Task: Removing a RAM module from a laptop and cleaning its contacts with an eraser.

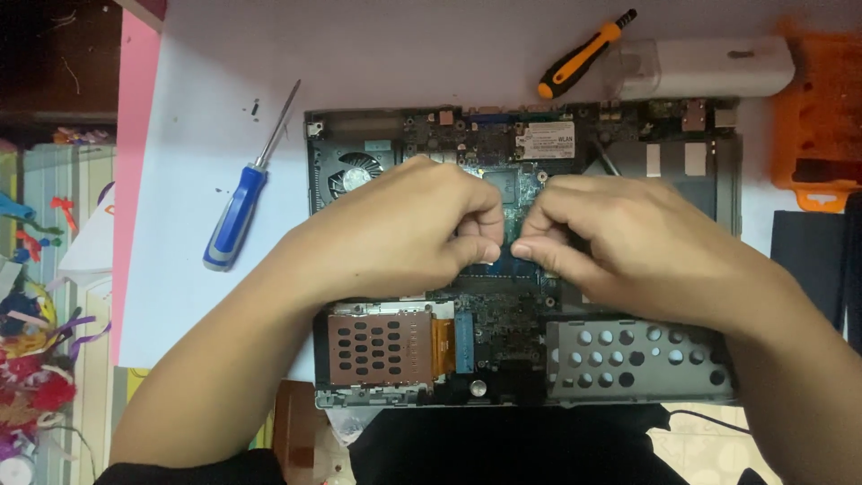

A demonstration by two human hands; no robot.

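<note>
Opened laptop [525,269] lies on a white table [395,54], internals exposed. Left hand [409,224] and right hand [620,238] meet over the blue-green board [507,310] at centre, fingers curled tight, thumbs and forefingers pinched near each other; what they grip is hidden. White rectangular label [549,140] sits on the board's upper edge, above the right hand. Fan [352,172] upper left. Copper perforated plate [379,346] lower left; grey perforated bracket [633,359] lower right. Blue screwdriver [242,202] left of the laptop; orange screwdriver [584,56] above it, beside a white box [709,65]. Orange tray [819,117] at right edge.
</note>
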